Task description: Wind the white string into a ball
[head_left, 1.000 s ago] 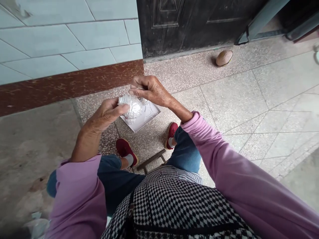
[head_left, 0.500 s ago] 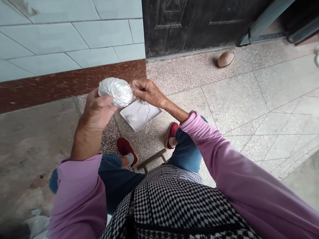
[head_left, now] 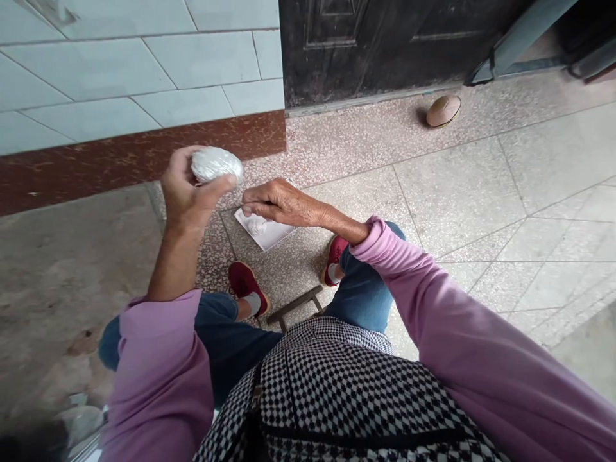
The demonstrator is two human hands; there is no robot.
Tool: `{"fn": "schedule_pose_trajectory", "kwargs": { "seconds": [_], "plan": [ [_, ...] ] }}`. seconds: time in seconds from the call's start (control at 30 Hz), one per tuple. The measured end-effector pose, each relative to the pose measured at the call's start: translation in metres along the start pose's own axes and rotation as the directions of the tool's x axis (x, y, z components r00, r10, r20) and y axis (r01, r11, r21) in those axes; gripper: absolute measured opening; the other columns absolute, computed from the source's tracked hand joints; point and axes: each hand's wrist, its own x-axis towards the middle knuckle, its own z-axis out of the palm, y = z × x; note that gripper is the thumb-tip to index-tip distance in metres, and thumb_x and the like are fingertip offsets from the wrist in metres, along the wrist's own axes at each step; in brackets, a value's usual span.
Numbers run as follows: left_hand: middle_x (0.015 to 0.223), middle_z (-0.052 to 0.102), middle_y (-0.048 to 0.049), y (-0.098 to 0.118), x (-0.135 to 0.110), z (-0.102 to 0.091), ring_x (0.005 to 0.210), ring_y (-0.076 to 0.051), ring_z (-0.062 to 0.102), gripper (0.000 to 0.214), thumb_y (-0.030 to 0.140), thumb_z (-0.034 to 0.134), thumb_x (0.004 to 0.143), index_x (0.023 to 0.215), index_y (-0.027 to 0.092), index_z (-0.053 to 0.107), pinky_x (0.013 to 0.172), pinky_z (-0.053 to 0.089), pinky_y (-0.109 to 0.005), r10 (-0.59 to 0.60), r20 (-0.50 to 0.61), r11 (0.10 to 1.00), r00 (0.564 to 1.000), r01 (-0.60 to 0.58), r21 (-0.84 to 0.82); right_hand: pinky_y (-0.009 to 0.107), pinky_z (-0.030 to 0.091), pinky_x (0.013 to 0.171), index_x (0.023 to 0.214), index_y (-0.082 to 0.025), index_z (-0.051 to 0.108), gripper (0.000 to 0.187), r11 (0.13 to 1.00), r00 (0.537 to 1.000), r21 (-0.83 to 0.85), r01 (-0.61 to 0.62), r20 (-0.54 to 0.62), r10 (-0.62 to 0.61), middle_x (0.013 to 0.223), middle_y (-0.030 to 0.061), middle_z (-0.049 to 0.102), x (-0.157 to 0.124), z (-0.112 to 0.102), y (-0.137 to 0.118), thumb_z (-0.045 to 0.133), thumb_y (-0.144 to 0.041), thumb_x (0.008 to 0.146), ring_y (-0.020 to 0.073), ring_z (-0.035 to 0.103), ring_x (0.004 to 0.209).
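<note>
Above the speckled floor (head_left: 346, 186), the left hand (head_left: 181, 196) grips a white wound ball (head_left: 215, 163) from its left side. Near it, lower and to the right, the right hand (head_left: 282, 202) is curled closed; whether anything is pinched there cannot be told. Partly hidden behind it lies a shallow white tray (head_left: 276, 237) holding a small white bundle (head_left: 256, 225), with red shoes (head_left: 244, 282) on the near side.

Ball (head_left: 215, 164) glossy, ridged surf.; sleeve (head_left: 462, 333) matt cloth.
</note>
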Motion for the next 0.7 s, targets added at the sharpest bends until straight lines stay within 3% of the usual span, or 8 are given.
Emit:
{"fn": "schedule_pose_trajectory", "kwargs": {
  "seconds": [0.1,0.2,0.27,0.33,0.43,0.5,0.6,0.7],
  "plan": [
    [0.115,0.084,-0.0087,0.012,-0.012,-0.003,0.105,-0.029,0.072,0.083,0.071,0.108,0.065,0.123,0.019,0.081,0.109,0.07,-0.052,-0.057,0.198,0.992,0.978,0.033,0.125,0.038,0.044,0.082,0.092,-0.028,0.068,0.052,0.998,0.988,0.035,-0.059,-0.138,0.063,0.084,-0.0004,0.062,-0.001,-0.021,-0.01,0.087,-0.065,0.124,0.0286,0.058,0.094],
    [0.1,0.083,-0.0076,0.018,-0.021,-0.006,0.092,-0.026,0.069,0.062,0.07,0.106,0.08,0.11,0.019,0.086,0.095,0.07,-0.047,-0.135,0.425,0.988,0.895,0.156,-0.015,0.038,0.045,0.076,0.084,-0.03,0.058,0.067,0.978,0.946,0.131,-0.162,-0.261,0.192,0.082,0.0005,0.055,-0.007,-0.04,-0.024,0.096,-0.075,0.116,0.0304,0.054,0.095],
    [0.091,0.079,-0.0076,0.018,-0.023,-0.005,0.085,-0.026,0.068,0.056,0.07,0.107,0.085,0.103,0.021,0.086,0.087,0.072,-0.046,-0.147,0.537,0.963,0.831,0.245,-0.116,0.038,0.044,0.072,0.083,-0.031,0.054,0.075,0.959,0.932,0.219,-0.183,-0.271,0.24,0.079,-0.0003,0.051,-0.009,-0.046,-0.029,0.103,-0.081,0.109,0.03,0.051,0.091],
    [0.083,0.074,-0.0073,0.019,-0.024,-0.004,0.084,-0.028,0.071,0.055,0.07,0.11,0.083,0.098,0.023,0.085,0.086,0.075,-0.048,-0.112,0.588,0.931,0.801,0.292,-0.221,0.037,0.042,0.068,0.085,-0.031,0.056,0.079,0.94,0.933,0.293,-0.175,-0.256,0.253,0.077,-0.0018,0.053,-0.007,-0.046,-0.03,0.108,-0.088,0.103,0.0283,0.05,0.086],
    [0.082,0.073,-0.0092,0.031,-0.025,0.001,0.089,-0.034,0.078,0.07,0.077,0.113,0.068,0.102,0.023,0.085,0.081,0.077,-0.048,-0.02,0.559,0.859,0.829,0.3,-0.414,0.035,0.038,0.063,0.089,-0.031,0.059,0.087,0.92,0.94,0.365,-0.143,-0.243,0.242,0.076,-0.0041,0.06,0.0,-0.04,-0.021,0.107,-0.103,0.092,0.0237,0.048,0.077],
    [0.094,0.079,-0.0118,0.045,-0.028,0.003,0.08,-0.03,0.076,0.083,0.089,0.108,0.065,0.111,0.023,0.087,0.062,0.07,-0.042,0.008,0.477,0.817,0.879,0.269,-0.51,0.034,0.034,0.061,0.09,-0.03,0.06,0.092,0.905,0.944,0.406,-0.126,-0.232,0.236,0.075,-0.0056,0.064,0.007,-0.035,-0.012,0.104,-0.111,0.085,0.0205,0.046,0.072],
    [0.117,0.085,-0.01,0.063,-0.029,-0.001,0.076,-0.023,0.071,0.083,0.105,0.085,0.087,0.117,0.028,0.087,0.05,0.057,-0.032,0.013,0.267,0.789,0.964,0.154,-0.594,0.033,0.029,0.056,0.091,-0.029,0.064,0.094,0.877,0.951,0.45,-0.17,-0.16,0.266,0.074,-0.0067,0.07,0.012,-0.03,0.002,0.104,-0.113,0.08,0.0179,0.048,0.068],
    [0.123,0.083,-0.0048,0.065,-0.02,-0.023,0.116,-0.029,0.082,0.091,0.118,0.068,0.097,0.129,0.034,0.083,0.07,0.07,-0.031,0.003,0.123,0.77,0.992,0.076,-0.633,0.03,0.026,0.053,0.094,-0.027,0.07,0.092,0.86,0.954,0.444,-0.252,-0.035,0.297,0.078,-0.0055,0.077,0.009,-0.033,0.011,0.109,-0.108,0.08,0.0161,0.057,0.068]
  ]
}}
